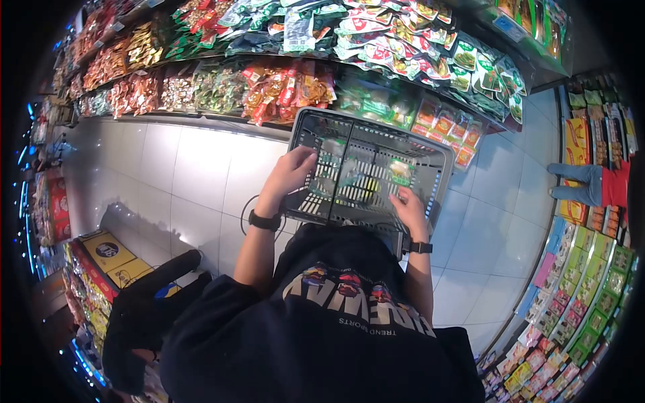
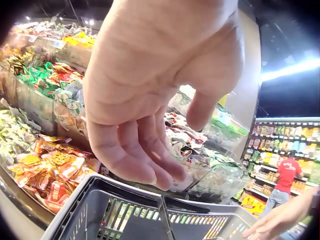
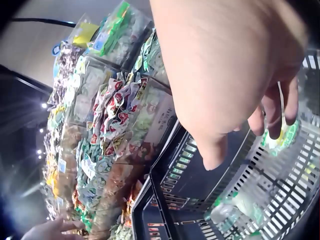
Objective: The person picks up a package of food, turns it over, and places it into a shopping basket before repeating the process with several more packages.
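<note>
A grey shopping basket [image 1: 440, 158] with slatted walls stands in front of the person, its dark handle [image 1: 341, 164] lying across it. Above the basket's left side is the left hand [image 1: 293, 171], fingers bent loosely with nothing between them, as the left wrist view also shows. Over the right part hangs the right hand [image 1: 408, 209], its fingers relaxed and spread. Below its fingertips lies a clear and green plastic pack [image 3: 281, 140] with pale contents; the fingertips overlap it in the right wrist view. Other clear and green packs [image 3: 245, 207] rest on the basket's bottom.
Shelves of bagged snacks run behind the basket, with red and orange bags [image 1: 285, 91] and green-white packets [image 1: 396, 40]. A person in a red top [image 1: 613, 185] stands by the right shelves. Another person in black [image 1: 144, 316] is at the left near a yellow-topped display [image 1: 111, 258].
</note>
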Motion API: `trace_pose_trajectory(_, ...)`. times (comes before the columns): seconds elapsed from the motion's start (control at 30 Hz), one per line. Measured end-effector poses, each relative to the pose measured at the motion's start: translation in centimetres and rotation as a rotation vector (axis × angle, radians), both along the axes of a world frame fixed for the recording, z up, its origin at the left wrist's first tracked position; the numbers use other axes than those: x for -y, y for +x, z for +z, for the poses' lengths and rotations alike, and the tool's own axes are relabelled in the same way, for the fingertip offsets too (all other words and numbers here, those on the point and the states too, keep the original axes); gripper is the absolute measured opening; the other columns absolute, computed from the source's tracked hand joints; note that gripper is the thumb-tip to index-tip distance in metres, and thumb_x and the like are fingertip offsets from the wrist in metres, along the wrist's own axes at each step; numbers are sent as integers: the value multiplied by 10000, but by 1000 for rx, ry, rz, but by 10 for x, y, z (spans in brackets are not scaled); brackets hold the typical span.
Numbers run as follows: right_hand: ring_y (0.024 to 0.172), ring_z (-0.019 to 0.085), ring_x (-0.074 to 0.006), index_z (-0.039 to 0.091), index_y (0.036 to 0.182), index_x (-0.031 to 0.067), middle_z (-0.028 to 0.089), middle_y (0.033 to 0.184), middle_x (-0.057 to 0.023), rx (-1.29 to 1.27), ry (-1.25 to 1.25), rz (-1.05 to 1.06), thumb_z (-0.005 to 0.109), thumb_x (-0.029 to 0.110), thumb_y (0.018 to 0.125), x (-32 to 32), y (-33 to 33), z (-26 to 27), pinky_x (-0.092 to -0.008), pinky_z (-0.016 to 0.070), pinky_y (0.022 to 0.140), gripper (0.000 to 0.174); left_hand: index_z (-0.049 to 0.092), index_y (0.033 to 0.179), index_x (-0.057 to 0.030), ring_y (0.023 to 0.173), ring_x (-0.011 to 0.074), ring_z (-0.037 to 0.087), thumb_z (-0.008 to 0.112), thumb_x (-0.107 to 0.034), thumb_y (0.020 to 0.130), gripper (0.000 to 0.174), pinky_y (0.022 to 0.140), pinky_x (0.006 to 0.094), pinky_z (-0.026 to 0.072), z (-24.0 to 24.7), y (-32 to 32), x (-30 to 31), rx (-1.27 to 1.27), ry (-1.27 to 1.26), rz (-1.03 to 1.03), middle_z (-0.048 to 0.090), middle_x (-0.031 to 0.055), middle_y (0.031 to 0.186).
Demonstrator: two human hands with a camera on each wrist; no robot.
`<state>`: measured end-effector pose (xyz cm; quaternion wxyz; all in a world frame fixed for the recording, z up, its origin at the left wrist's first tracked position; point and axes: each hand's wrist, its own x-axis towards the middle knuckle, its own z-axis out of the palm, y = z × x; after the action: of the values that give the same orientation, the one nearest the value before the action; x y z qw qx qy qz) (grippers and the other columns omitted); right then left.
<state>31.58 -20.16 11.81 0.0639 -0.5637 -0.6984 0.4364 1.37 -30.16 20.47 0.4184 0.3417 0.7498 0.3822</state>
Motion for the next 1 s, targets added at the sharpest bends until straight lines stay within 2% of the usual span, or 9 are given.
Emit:
trace_pose_trajectory(0.17, 916, 589, -303, 581, 1000, 10, 613, 964, -177, -41, 28, -117, 655, 294, 746, -2, 36, -9, -368, 446, 818, 388, 580, 961, -1, 682, 197, 610, 544, -220, 836, 256, 637, 315, 470, -11, 15, -39, -127, -24, -113, 623, 137, 740)
trace_pose_trajectory(0.33, 1042, 473, -370, 501, 1061, -3, 521, 1062, -202, 326, 485, -332, 674, 260, 719, 0, 76, -3, -426, 403, 857, 465, 588, 947, -9, 783, 283, 610, 507, -104, 805, 189, 701, 341, 472, -56, 5, -95, -308, 181, -240, 624, 172, 820)
trace_pose_trajectory(0.5, 1100, 422, -397, 391, 1181, -28, 478, 1114, -245, 410, 285, -435, 708, 314, 677, 5, 95, -20, -433, 376, 901, 687, 591, 962, -30, 855, 333, 585, 522, -90, 746, 236, 759, 372, 465, -73, -8, -161, -556, 114, -374, 608, 204, 893)
trace_pose_trajectory(0.6, 1008, 508, -419, 335, 1215, -55, 518, 1057, -312, 305, 21, -396, 713, 350, 655, 12, 101, -48, -431, 408, 864, 789, 578, 993, -35, 895, 337, 573, 566, -159, 710, 310, 799, 396, 456, -92, -9, -202, -661, 39, -449, 583, 226, 965)
trace_pose_trajectory(0.8, 894, 564, -417, 499, 1056, -57, 586, 923, -270, 89, 50, -500, 686, 278, 685, 10, 111, -72, -432, 455, 759, 534, 518, 1106, -101, 1038, 328, 508, 498, -167, 749, 363, 837, 372, 443, -110, -3, -275, -890, -521, -716, 502, 175, 1156)
trace_pose_trajectory(0.87, 880, 575, -404, 541, 1000, -54, 597, 895, -259, 14, 55, -522, 681, 263, 688, 3, 108, -71, -427, 458, 747, 467, 537, 1080, -103, 1031, 314, 517, 480, -185, 762, 334, 824, 380, 442, -131, -11, -285, -987, -472, -739, 523, 157, 1139)
trace_pose_trajectory(0.9, 828, 590, -377, 567, 938, -48, 608, 865, -234, 72, 18, -549, 673, 260, 695, 0, 105, -65, -418, 461, 721, 407, 556, 1055, -104, 1024, 301, 525, 462, -203, 775, 311, 811, 387, 441, -153, -18, -286, -1071, -415, -763, 544, 139, 1122)
trace_pose_trajectory(0.93, 777, 606, -349, 593, 876, -42, 619, 836, -209, 136, -24, -576, 665, 258, 702, 0, 102, -60, -409, 464, 695, 354, 577, 1047, -106, 974, 244, 567, 488, -172, 742, 324, 784, 368, 472, -262, -58, -290, -1095, -174, -694, 580, 139, 1053)
trace_pose_trajectory(1.0, 774, 606, -357, 603, 854, -43, 620, 808, -219, 235, 43, -597, 655, 259, 706, -5, 92, -56, -423, 463, 694, 341, 627, 919, -113, 950, 197, 584, 452, -201, 787, 235, 759, 408, 448, -187, -32, -294, -1041, -463, -712, 635, 52, 960)
